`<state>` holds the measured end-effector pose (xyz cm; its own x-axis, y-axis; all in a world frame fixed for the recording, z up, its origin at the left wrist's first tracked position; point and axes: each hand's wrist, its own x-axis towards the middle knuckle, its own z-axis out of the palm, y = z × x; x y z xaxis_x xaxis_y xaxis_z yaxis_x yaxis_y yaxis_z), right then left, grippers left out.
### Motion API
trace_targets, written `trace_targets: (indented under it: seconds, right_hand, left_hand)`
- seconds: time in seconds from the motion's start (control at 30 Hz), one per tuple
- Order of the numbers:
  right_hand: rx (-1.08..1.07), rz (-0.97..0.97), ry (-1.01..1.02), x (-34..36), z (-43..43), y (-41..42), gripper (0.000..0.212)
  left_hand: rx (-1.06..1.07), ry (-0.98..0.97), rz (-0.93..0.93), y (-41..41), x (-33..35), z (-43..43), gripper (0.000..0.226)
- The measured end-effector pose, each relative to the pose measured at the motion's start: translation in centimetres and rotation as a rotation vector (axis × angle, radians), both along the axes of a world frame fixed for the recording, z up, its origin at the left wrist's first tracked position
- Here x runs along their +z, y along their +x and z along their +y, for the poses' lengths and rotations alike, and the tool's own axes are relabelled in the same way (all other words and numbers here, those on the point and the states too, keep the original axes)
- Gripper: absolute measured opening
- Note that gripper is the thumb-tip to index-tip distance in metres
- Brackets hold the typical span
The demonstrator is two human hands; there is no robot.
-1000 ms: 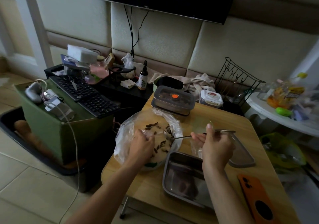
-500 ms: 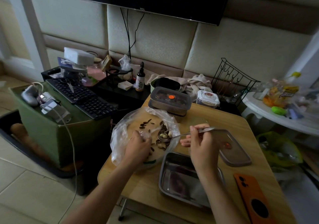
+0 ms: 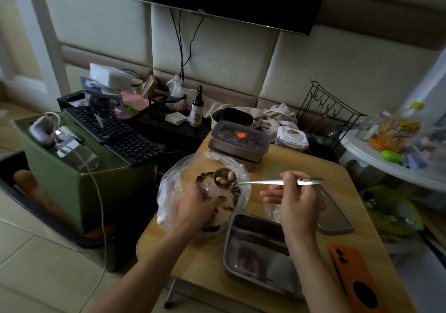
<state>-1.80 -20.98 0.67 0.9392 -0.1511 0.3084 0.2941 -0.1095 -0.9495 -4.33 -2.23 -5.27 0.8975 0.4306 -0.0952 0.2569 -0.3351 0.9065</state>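
Note:
A clear plastic bag (image 3: 173,187) of mixed nuts and seeds lies open on the left of the wooden table (image 3: 296,165). My left hand (image 3: 195,210) grips the bag's near side and holds it open. My right hand (image 3: 296,204) pinches the handle of a metal spoon (image 3: 265,182). The spoon's bowl hangs above the bag with a few pale nuts in it. An empty steel tray (image 3: 255,250) sits in front of the bag, below my right wrist.
A lidded steel container (image 3: 237,141) with an orange valve stands behind the bag. A clear lid (image 3: 335,218) lies right of my right hand, and an orange phone (image 3: 354,279) lies near the table's front right corner. Keyboards (image 3: 115,134) rest on a green box at the left.
The spoon has come up out of the bag with nuts in its bowl. My right hand has risen slightly, while my left hand keeps its hold on the bag.

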Motion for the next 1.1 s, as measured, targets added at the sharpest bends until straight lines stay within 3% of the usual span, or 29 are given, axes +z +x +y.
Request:
trace_targets:
  seconds: [0.1, 0.3, 0.57, 0.83, 0.93, 1.0, 1.1]
  right_hand:
    - [0.049, -0.183, -0.140, 0.6, 0.3, -0.9, 0.018]
    - [0.240, -0.604, -0.472, 0.8, 1.1, -1.2, 0.017]
    - [0.257, -0.759, -0.513, 1.2, 1.1, -1.3, 0.023]
    - [0.287, -0.689, -0.520, 1.2, 1.0, -1.1, 0.022]
    - [0.202, -0.591, -0.449, 1.0, 0.8, -0.8, 0.017]
    - [0.065, -0.461, -0.337, 0.8, 0.5, -0.5, 0.015]
    - [-0.061, -0.075, -0.129, -0.1, 0.3, 0.3, 0.025]
  left_hand:
    - [0.007, 0.057, -0.039, 0.5, -0.1, 0.0, 0.022]
    - [-0.015, -0.074, -0.096, 1.7, -0.1, 0.0, 0.030]
    - [-0.027, -0.174, -0.160, 2.3, -0.3, 0.3, 0.030]
    - [-0.058, -0.125, -0.139, 2.1, -0.7, 0.3, 0.038]
    - [-0.069, -0.143, -0.128, 2.0, -0.7, 0.5, 0.039]
    - [-0.077, -0.168, -0.139, 1.7, -0.5, 0.4, 0.036]
    - [-0.074, -0.167, -0.172, 1.3, -0.5, 0.4, 0.028]
